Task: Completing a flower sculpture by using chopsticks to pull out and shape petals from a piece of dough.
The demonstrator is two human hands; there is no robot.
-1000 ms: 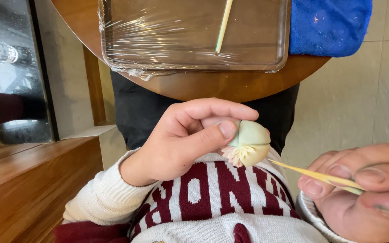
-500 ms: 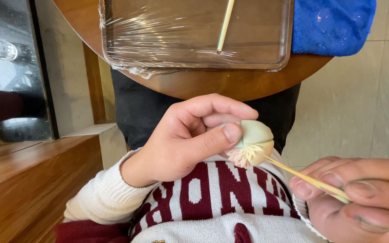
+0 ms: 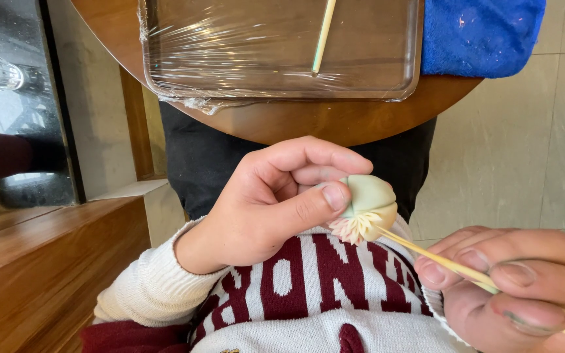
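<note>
One view, head camera. We see plastic-wrapped tray (image 3: 374,78) on round wooden table (image 3: 282,124), second stick (image 3: 324,36) lying on wrap, blue cloth (image 3: 485,36) beside tray. Tiled floor at right, wooden bench (image 3: 40,261) at left. Nothing blocks our work. Our left hand (image 3: 263,202) pinches pale green dough ball (image 3: 371,196), fringed cream-pink underside, above lap. Our right hand (image 3: 518,287) pinches thin bamboo stick (image 3: 452,265), tip touching fringe.

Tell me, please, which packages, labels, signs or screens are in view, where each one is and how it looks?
Wrapped tray: on the round wooden table at the top, rectangular, covered in clear cling film.
Lettering on the sweater: bottom centre, large maroon block letters on white knit.
No signs or screens show.
</note>
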